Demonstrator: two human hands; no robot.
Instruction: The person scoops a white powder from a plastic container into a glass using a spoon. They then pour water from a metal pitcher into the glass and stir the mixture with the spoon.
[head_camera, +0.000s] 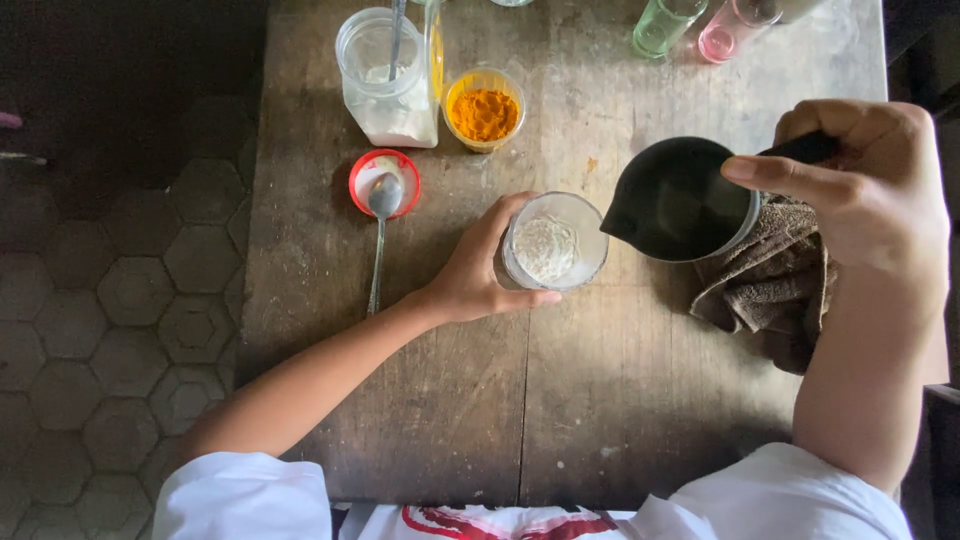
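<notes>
The left hand (470, 275) is wrapping its grip around a clear glass (555, 240) standing near the middle of the wooden surface (600, 400); a mound of white powder is sitting in the bottom of it. The right hand (865, 185) is clenching the dark handle of a small black pot (680, 200), holding it just beside the glass with its spout pointing at the rim. The pot is hanging above a crumpled brown cloth (770, 290).

To pour well, the spout should be coming right over the glass mouth before the pot tips, and the tilt should be building slowly so the stream lands on the powder and not down the outside. The left hand is doing useful work by steadying the glass; its fingers are better kept low, away from the rim. Whether the pot holds liquid cannot be told, since its inside is dark.

A spoon (382, 215) is resting on a red lid (360, 170) to the left, well apart.
</notes>
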